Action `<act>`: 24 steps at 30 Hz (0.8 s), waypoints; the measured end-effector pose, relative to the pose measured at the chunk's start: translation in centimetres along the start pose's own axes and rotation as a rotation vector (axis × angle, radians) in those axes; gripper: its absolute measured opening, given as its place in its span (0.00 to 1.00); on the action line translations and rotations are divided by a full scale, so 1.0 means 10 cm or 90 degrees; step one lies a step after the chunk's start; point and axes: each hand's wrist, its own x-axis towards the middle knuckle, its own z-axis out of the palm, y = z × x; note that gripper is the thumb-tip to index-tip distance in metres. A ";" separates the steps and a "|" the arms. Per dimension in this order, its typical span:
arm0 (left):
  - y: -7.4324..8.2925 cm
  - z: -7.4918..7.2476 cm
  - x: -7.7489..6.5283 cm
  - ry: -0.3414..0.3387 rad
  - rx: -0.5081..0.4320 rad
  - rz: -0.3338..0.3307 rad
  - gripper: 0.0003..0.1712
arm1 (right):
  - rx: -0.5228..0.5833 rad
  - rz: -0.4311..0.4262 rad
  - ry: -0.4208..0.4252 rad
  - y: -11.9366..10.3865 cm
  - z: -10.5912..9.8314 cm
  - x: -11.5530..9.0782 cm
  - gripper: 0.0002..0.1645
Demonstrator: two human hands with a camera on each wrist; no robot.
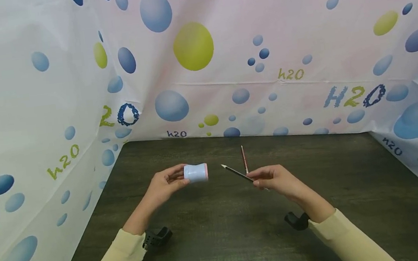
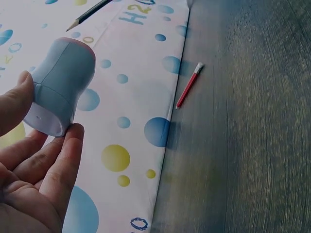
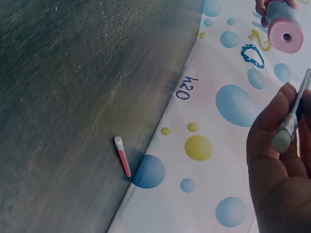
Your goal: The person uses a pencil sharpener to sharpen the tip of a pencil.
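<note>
In the head view my left hand [image 1: 165, 184] holds a light blue pencil sharpener [image 1: 195, 173] on its side by its left end, between thumb and fingers. Its pink end [image 3: 278, 42], with a dark round hole, faces the right hand. My right hand [image 1: 279, 180] pinches a dark pencil [image 1: 233, 170], its sharpened tip pointing left toward the sharpener, with a gap between them. The pale eraser end [image 3: 282, 141] of this pencil points back at the right wrist camera. A red pencil [image 1: 244, 157] with an eraser lies on the table beyond the right hand.
The dark wooden table [image 1: 222, 237] is enclosed at the back and sides by a white sheet [image 1: 222, 81] printed with coloured dots and H2O lettering. A dark strap device [image 1: 157, 238] sits at the left wrist, another [image 1: 297, 220] at the right.
</note>
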 end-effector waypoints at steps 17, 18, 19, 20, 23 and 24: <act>0.07 0.09 0.02 -0.032 -0.003 0.005 0.32 | -0.095 -0.033 0.002 -0.07 0.07 0.01 0.18; 0.07 0.09 0.02 -0.034 -0.004 0.004 0.32 | -0.096 -0.030 0.003 -0.07 0.08 0.02 0.18; 0.08 0.10 0.02 -0.034 -0.003 0.004 0.31 | -0.098 -0.028 0.002 -0.07 0.08 0.02 0.18; 0.08 0.11 0.02 -0.035 -0.003 0.004 0.31 | -0.102 -0.027 0.004 -0.07 0.08 0.03 0.17; 0.09 0.13 0.02 -0.040 -0.002 0.002 0.31 | -0.115 -0.034 0.007 -0.09 0.09 0.03 0.17; 0.08 0.14 0.02 -0.043 -0.003 0.002 0.31 | -0.118 -0.036 0.010 -0.09 0.09 0.04 0.17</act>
